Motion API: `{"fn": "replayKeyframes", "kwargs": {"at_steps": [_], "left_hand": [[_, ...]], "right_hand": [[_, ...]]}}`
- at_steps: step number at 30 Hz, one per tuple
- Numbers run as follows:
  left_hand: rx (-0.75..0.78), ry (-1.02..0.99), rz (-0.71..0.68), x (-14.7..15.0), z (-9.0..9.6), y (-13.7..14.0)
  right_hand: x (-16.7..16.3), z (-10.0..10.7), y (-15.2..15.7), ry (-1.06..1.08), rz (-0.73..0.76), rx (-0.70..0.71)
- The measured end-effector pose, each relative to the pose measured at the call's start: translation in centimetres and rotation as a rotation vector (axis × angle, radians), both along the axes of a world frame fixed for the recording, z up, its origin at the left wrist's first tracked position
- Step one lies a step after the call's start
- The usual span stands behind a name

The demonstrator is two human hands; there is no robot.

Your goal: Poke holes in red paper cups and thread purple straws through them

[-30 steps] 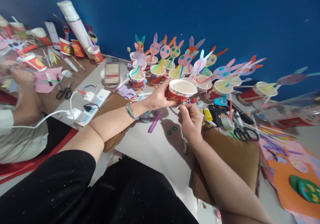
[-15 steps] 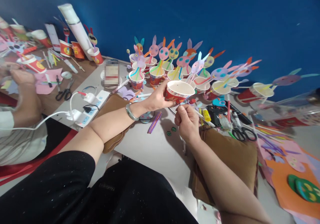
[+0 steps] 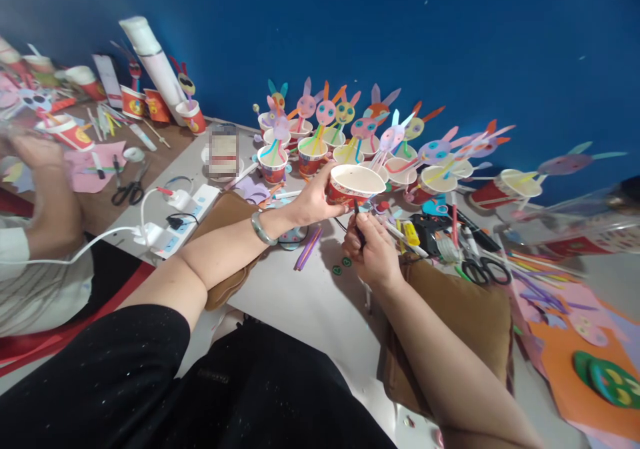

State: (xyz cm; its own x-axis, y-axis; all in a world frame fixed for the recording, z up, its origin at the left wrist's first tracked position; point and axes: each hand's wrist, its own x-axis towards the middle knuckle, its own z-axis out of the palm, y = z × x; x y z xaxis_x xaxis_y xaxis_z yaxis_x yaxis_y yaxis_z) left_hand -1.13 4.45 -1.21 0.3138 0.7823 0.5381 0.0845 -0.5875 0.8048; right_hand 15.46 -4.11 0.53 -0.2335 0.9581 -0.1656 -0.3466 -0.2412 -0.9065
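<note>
My left hand is wrapped round the side of a red-and-white paper cup, tilted so its pale inside shows. Below the cup's right side, my right hand grips a slim dark tool; its thin tip points up at the cup wall and looks to touch it. Whether this is a pen or a blade cannot be told. On the table under the hands lie purple strips and small green round pieces.
Several cups with paper rabbit heads stand behind the cup. To the right are scissors, a brown cushion and orange paper. On the left are a power strip and another person's arm.
The cup has shifted slightly left and down in the view. My right hand has turned a little, so more of the dark tool shows.
</note>
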Motion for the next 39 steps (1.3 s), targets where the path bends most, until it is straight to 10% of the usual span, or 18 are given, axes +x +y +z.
{"fn": "replayKeyframes", "kwargs": {"at_steps": [39], "left_hand": [[-0.149, -0.098, 0.065, 0.39, 0.38, -0.33]], "right_hand": [[-0.21, -0.09, -0.11, -0.047, -0.025, 0.021]]}}
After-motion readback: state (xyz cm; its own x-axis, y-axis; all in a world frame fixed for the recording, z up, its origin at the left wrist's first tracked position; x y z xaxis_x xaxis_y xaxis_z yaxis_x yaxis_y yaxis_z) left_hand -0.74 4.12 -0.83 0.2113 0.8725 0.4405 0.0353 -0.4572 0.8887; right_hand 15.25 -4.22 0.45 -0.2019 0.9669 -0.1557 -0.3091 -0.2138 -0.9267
